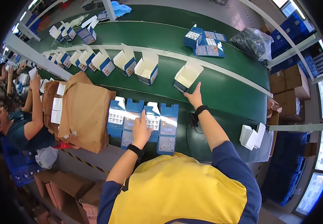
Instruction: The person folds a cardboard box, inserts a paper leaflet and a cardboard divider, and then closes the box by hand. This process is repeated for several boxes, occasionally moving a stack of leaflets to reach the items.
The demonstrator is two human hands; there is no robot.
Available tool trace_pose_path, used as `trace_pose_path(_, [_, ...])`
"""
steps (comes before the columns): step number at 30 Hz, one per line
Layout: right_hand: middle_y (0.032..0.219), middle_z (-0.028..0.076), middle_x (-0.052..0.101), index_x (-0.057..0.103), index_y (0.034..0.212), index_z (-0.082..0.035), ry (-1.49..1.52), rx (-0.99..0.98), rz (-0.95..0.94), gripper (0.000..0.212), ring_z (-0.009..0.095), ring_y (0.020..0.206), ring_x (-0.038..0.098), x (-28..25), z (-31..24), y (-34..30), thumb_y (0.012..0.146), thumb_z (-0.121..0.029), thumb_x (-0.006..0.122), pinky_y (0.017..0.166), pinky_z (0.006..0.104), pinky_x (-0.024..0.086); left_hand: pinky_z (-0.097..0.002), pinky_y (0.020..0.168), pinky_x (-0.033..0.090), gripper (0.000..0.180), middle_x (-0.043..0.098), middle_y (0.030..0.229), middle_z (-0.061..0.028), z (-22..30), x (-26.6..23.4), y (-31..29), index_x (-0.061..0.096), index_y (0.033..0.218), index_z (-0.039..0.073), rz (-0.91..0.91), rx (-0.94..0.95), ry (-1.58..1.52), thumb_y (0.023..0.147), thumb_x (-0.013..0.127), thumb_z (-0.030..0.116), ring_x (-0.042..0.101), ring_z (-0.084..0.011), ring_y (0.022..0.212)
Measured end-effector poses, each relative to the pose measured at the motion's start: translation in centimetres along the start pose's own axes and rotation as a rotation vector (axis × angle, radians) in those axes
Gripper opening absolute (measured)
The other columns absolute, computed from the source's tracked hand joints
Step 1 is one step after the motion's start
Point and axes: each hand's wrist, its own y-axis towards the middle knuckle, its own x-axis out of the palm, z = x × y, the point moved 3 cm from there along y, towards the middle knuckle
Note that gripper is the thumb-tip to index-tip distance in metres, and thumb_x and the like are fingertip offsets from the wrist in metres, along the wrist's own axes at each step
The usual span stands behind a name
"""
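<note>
My right hand (195, 98) is at the near right corner of an open carton (186, 77), blue outside and cream inside, that stands on the green belt with its flap up. Its thumb lies along the carton's lower front edge and its fingers along the right side. My left hand (141, 130) rests on a row of flattened blue-and-white cartons (168, 125) in front of me, index finger stretched out and the other fingers partly hidden. White flaps stick up from some of these flat cartons.
Several opened cartons (147, 68) line the green belt (221, 87) toward the left. A large brown paper bundle (85, 112) stands left of the flat cartons. White folded inserts (249, 137) lie at the right. Another person (23, 123) works at the far left.
</note>
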Motion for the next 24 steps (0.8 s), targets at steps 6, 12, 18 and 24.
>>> trace_pose_path(6, [0.123, 0.021, 0.048, 0.023, 0.133, 0.006, 0.428, 0.337, -0.684, 0.078, 0.027, 0.115, 0.049, 0.9, -2.2, -15.8, 0.075, -0.022, 0.068, 0.091, 0.0333, 0.042, -0.0396, 0.086, 0.042, 0.092, 0.050, 0.106, -0.0189, 0.9, -1.0, -0.7, 0.019, 0.140, 0.006, -0.022, 0.073, -0.066, 0.067, 0.074, 0.014, 0.051, -0.0375, 0.097])
trace_pose_path(12, [0.120, 0.016, 0.052, 0.027, 0.133, 0.001, 0.220, 0.129, -0.472, 0.070, 0.022, 0.108, 0.053, -1.9, -7.8, -19.1, 0.079, -0.022, 0.065, 0.089, 0.0322, 0.043, -0.0347, 0.081, 0.042, 0.077, 0.053, 0.098, -0.0132, 4.2, -5.4, -2.7, 0.024, 0.137, 0.003, 0.343, 0.280, -0.370, 0.076, 0.069, 0.017, 0.053, -0.0266, 0.090])
trace_pose_path(18, [0.124, 0.017, 0.049, 0.024, 0.137, 0.000, 0.262, 0.009, -0.569, 0.075, 0.021, 0.111, 0.051, -7.7, -15.1, -21.2, 0.080, -0.022, 0.067, 0.095, 0.0306, 0.038, -0.0270, 0.079, 0.042, 0.059, 0.053, 0.099, -0.0067, 8.3, -7.4, 0.1, 0.033, 0.128, -0.001, -0.016, -0.007, -1.309, 0.083, 0.064, 0.021, 0.052, -0.0147, 0.090])
trace_pose_path(24, [0.131, 0.017, 0.042, 0.012, 0.142, -0.005, 0.507, -0.167, -0.539, 0.096, 0.022, 0.117, 0.045, -8.5, -12.9, -20.6, 0.073, -0.027, 0.075, 0.098, 0.0318, 0.034, -0.0281, 0.088, 0.040, 0.061, 0.049, 0.117, -0.0097, 13.8, -9.2, -0.9, 0.033, 0.129, -0.002, -0.243, 0.247, -1.351, 0.083, 0.064, 0.023, 0.049, -0.0156, 0.105])
